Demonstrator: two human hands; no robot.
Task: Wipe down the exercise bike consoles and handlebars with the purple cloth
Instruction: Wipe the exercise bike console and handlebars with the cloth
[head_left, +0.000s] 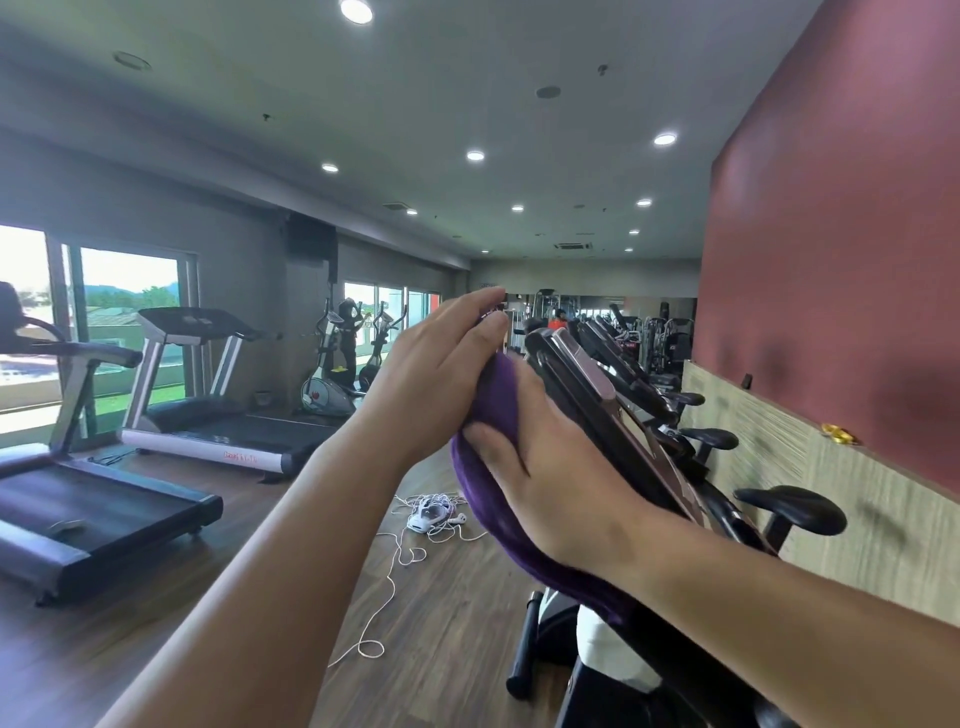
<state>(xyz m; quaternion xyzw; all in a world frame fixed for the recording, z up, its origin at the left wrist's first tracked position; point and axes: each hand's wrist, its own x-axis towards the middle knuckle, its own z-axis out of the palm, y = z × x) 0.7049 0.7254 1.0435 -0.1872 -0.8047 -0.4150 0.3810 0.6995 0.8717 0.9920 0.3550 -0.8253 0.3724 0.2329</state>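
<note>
The purple cloth (496, 400) is pressed between both my hands against the back of the nearest exercise bike console (597, 410), a dark tilted panel seen edge-on. My left hand (441, 364) lies flat on the cloth's upper part, fingers reaching past the console's top. My right hand (550, 467) grips the cloth lower down, thumb on the fabric, and the cloth's tail hangs under my right wrist. The bike's black handlebar grips (795, 506) stick out to the right of the console.
More exercise bikes (649, 364) line the red and wood-panelled wall (831, 260) on the right. Two treadmills (218, 415) stand on the left by the windows. A white power strip with tangled cords (431, 512) lies on the wooden floor. A person stands at the far ellipticals (348, 338).
</note>
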